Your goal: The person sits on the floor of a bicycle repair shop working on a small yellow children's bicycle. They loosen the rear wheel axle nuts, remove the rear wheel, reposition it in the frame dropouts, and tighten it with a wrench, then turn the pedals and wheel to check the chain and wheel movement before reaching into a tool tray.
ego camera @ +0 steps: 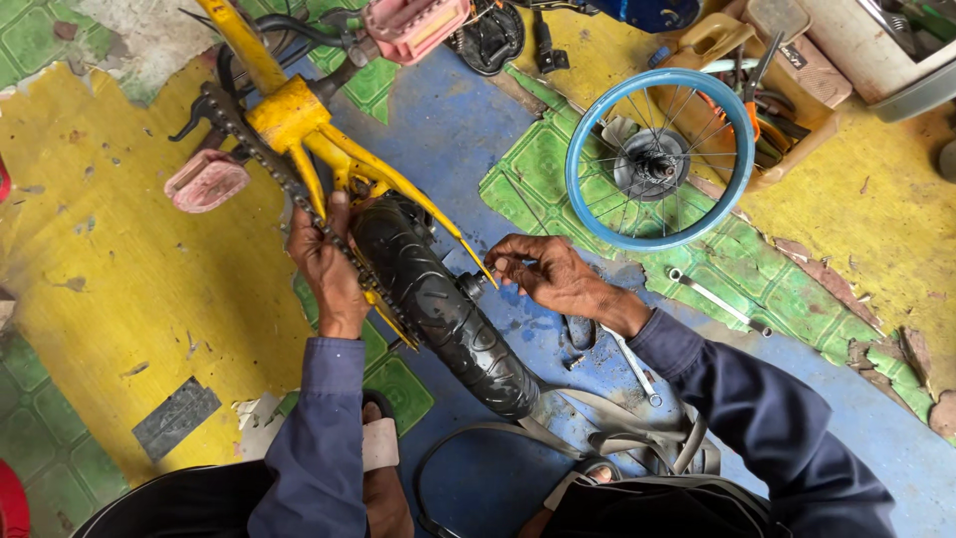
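Patchwork flooring (129, 299) in yellow, blue and green, worn and flaking, fills the frame, with a small yellow bicycle frame (294, 120) lying across its upper left and centre. Its black rear tyre (438, 309) runs diagonally down the middle of the picture, and a greasy chain (261, 159) stretches from the crank area toward the rear hub. Two pink pedals show, one at the left (204, 181) and one at the top centre (413, 25).

At centre left, the left hand (327, 267) is curled around the chain just beside the tyre, fingers closed on the links. At centre, the right hand (553, 274) sits at the axle end on the tyre's right side, thumb and fingertips pinched together on a small part there; what that part is cannot be told.

A loose blue-rimmed spoked wheel (659, 157) lies in the upper right, partly over a tray of tools (797, 110). One spanner (719, 301) rests on the green tiles right of centre, another (635, 367) just below the right wrist. Grey rubber tubing (597, 423) loops along the bottom, near two sandalled feet
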A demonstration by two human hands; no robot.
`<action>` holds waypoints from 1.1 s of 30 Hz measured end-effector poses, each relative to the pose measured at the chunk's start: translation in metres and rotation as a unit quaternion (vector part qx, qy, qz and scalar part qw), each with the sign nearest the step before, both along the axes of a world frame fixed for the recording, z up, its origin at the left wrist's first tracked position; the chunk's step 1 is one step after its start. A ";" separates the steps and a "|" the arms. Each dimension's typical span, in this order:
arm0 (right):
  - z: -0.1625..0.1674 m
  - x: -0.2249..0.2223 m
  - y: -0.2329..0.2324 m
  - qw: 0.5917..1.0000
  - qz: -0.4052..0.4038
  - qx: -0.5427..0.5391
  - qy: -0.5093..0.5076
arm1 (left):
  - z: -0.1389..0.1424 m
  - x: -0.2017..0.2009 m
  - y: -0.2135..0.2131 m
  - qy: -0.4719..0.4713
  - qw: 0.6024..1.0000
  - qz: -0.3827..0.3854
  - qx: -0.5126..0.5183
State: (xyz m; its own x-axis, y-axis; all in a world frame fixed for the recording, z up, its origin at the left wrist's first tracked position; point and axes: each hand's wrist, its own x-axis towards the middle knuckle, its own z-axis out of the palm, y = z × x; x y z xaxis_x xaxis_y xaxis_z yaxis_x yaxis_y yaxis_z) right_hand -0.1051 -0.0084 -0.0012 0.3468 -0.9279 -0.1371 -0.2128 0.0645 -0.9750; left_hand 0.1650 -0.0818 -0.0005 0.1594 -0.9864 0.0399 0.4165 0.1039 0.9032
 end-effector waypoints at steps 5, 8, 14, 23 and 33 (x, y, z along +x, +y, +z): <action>-0.018 0.002 0.001 1.000 -0.005 0.022 -0.004 | -0.007 0.005 -0.004 0.000 1.000 -0.003 0.012; -0.022 0.000 -0.002 0.999 0.008 0.015 -0.047 | -0.007 0.005 -0.003 0.022 1.000 -0.003 0.008; -0.007 0.010 -0.006 0.999 -0.014 0.009 0.030 | -0.002 0.006 0.001 0.010 1.000 -0.012 0.010; -0.080 -0.097 0.044 0.968 -0.034 -0.024 0.248 | -0.015 0.007 0.000 0.059 0.997 -0.031 -0.025; -0.159 -0.113 0.199 0.847 -0.111 0.127 0.504 | -0.011 0.002 0.004 0.068 0.997 -0.034 -0.021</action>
